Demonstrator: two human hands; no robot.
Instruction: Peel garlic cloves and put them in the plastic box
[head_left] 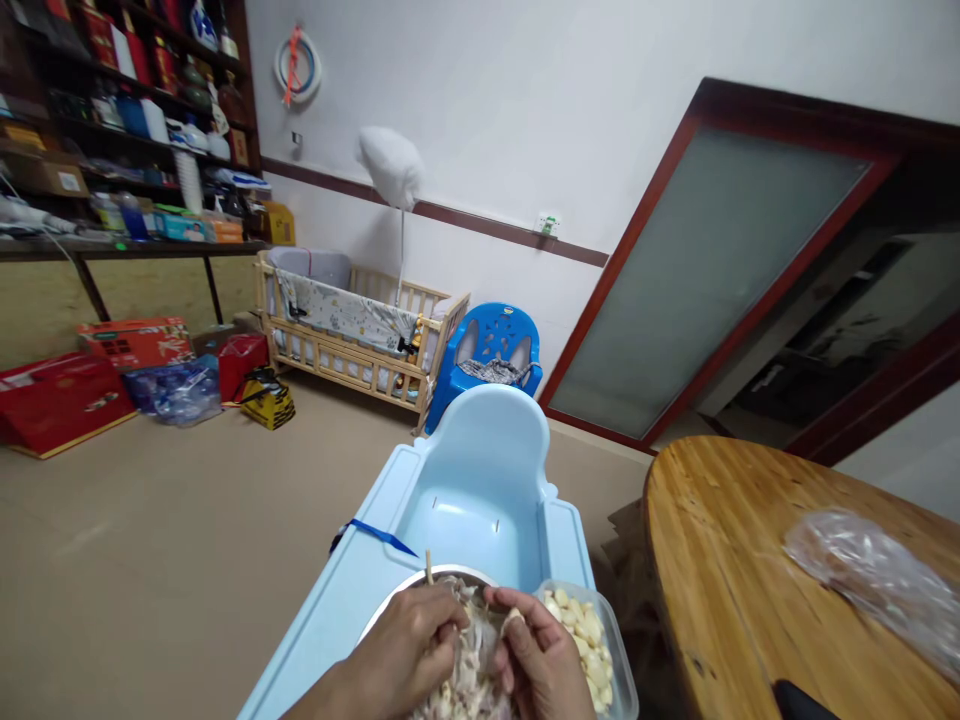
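Note:
My left hand is over a metal bowl, its fingers curled together; whatever they pinch is hidden. Beside it, my right hand holds a pale garlic clove between thumb and fingers. Papery garlic skins fill the bowl beneath both hands, and a thin stalk pokes up at its far rim. A clear plastic container of peeled garlic cloves stands just right of my right hand.
The bowl rests on a light blue child's chair with a blue strap. To the right stands a wooden table bearing a plastic bag. Farther back are a blue chair, a wooden crib and red bags.

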